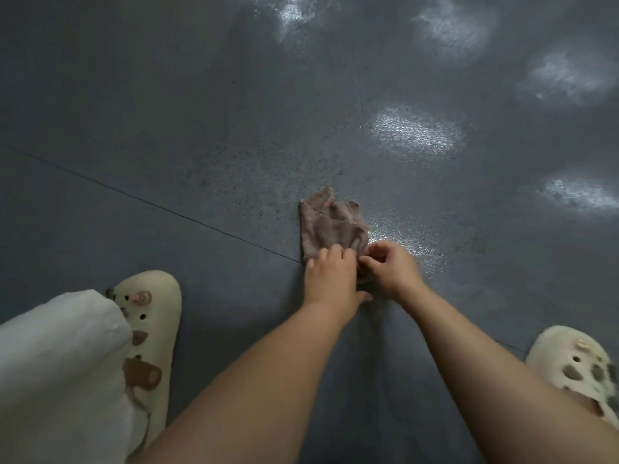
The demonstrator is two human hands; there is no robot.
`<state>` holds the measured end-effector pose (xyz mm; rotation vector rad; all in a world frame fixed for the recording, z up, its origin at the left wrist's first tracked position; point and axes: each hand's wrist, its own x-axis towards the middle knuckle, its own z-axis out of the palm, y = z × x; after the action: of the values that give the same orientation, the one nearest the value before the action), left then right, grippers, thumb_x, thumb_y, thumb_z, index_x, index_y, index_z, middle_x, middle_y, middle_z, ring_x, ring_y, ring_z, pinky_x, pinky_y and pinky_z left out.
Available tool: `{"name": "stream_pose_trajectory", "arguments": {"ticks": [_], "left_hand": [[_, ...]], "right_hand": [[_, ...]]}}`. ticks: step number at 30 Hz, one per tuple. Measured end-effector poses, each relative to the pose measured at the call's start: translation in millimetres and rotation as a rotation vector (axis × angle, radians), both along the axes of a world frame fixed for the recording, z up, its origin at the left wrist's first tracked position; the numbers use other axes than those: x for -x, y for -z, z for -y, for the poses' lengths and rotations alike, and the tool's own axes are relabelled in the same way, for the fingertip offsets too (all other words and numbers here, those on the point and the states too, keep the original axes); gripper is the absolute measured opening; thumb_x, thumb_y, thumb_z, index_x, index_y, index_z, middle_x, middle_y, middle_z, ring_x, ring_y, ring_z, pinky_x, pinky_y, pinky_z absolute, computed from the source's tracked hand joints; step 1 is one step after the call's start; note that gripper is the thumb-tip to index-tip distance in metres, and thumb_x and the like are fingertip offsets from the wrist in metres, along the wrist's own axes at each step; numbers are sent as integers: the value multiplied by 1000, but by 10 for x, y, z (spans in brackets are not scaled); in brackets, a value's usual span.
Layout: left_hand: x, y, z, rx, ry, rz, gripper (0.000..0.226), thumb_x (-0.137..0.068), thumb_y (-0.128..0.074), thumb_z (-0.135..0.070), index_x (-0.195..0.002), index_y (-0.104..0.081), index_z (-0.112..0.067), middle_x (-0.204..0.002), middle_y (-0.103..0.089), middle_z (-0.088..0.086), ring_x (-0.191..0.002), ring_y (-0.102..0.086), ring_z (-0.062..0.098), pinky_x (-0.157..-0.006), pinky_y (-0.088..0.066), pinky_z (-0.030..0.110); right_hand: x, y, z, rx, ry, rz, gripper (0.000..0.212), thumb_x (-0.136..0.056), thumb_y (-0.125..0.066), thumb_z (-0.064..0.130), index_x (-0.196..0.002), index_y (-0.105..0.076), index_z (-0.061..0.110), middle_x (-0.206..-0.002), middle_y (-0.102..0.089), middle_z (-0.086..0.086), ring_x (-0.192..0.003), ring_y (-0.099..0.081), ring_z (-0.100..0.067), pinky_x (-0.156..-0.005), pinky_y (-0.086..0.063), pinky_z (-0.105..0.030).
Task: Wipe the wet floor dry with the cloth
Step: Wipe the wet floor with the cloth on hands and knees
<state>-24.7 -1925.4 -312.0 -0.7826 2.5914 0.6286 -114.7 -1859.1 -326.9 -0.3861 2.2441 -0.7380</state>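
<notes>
The dark grey floor point(201, 95) glistens with wet patches point(415, 133). Your cloth point(330, 226) lies crumpled on it, reaching ahead of both hands. Your left hand point(330, 276) grips its near edge; your right hand point(390, 267) seems to pinch the same edge.

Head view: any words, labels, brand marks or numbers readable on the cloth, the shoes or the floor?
None can be read.
Cloth: no tag or print shows.
Left shoe and right shoe: only small decorative charms, no lettering.
Floor: bare grey surface with wet glare patches and a seam line, no markings.
</notes>
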Motion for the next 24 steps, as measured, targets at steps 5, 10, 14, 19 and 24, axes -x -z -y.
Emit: {"name": "stream_pose_trajectory", "arguments": {"ticks": [5, 10, 14, 19, 24], "left_hand": [[60, 9, 53, -186, -448, -186, 15, -90, -55, -18, -99, -60, -8, -113, -58, 13, -110, -52, 30, -88, -38, 34], [49, -10, 121, -797, -988, -386, 42, -64, -77, -10, -87, -45, -24, -98, -62, 6, -99, -62, 22, -89, -50, 34], [43, -5, 170, -899, -1000, -415, 34, -77, -72, -4, -108, -57, -8, -108, -65, 14, -90, -59, 17, -73, -50, 22], [37, -37, 259, -860, -1004, -437, 12, -93, -56, -7, -82, -58, -10, -73, -60, 5, -69, -55, 19, -53, -44, 19], [68, 48, 499, -873, -1197, -512, 17, -95, -54, -12, -79, -55, -20, -97, -66, 13, -95, -62, 27, -90, -52, 48]], "right_hand": [[-34, -196, -31, 332, 247, 506, 26, -93, -51, -3, -78, -62, 15, -63, -62, 3, -55, -55, -2, -54, -46, -15], [-79, -256, 37, 427, 278, 620, 41, -83, -48, -21, -104, -61, 12, -99, -64, -6, -82, -62, -14, -63, -53, -16], [-85, -237, 89, 359, 171, 348, 54, -77, -64, -17, -123, -54, 10, -107, -60, -10, -93, -60, -20, -83, -53, -30], [-72, -296, 223, 262, 147, 155, 32, -71, -75, -6, -82, -57, 18, -81, -59, -1, -71, -54, -13, -75, -48, -32], [138, -377, 179, 423, 550, 305, 30, -81, -63, -9, -98, -51, 13, -95, -59, -12, -91, -58, -26, -78, -51, -36]]}}
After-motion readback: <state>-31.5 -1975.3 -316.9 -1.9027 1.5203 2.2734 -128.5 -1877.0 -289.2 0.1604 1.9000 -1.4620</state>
